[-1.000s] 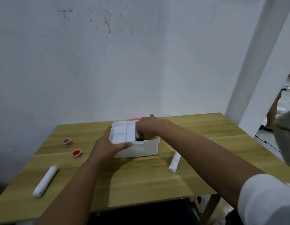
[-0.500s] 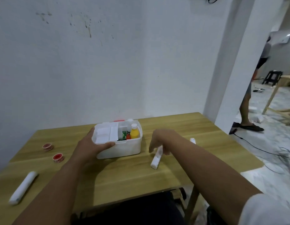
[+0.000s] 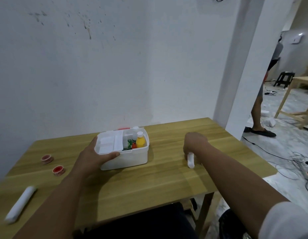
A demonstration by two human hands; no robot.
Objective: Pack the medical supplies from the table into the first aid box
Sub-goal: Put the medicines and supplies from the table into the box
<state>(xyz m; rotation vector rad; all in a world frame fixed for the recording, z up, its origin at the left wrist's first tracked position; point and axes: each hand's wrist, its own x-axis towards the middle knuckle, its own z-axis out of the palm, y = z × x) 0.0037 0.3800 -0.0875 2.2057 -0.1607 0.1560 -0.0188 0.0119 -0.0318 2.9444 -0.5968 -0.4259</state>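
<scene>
Left hand (image 3: 96,156) is spread wide against the near-left corner of the first aid box (image 3: 125,154), thumb along the front rim, steadying it on the surface (image 3: 149,183). Right hand (image 3: 194,144) is curled down over a white roll (image 3: 190,159) lying right of the box; only the roll's near end shows below the palm, and the fingers seem to be wrapped on it, though whether the roll has left the wood cannot be told. The box is open: a white tray covers its left half, and the right half holds a yellow bottle (image 3: 140,141), a white-capped bottle behind it, and green and red items. Not yet packed: two red tape rolls (image 3: 52,164) and a second white roll (image 3: 20,204), all well apart on the left. Risks, as judged: the free space in the box looks tight, so a long roll dropped in at an angle may catch on the rim or knock the yellow bottle over; a loose hold on a smooth cylinder may let it slip and roll toward the right edge. The fingertips of the right hand are hidden, the far-left roll is blurred, and labels in the box are unreadable.
</scene>
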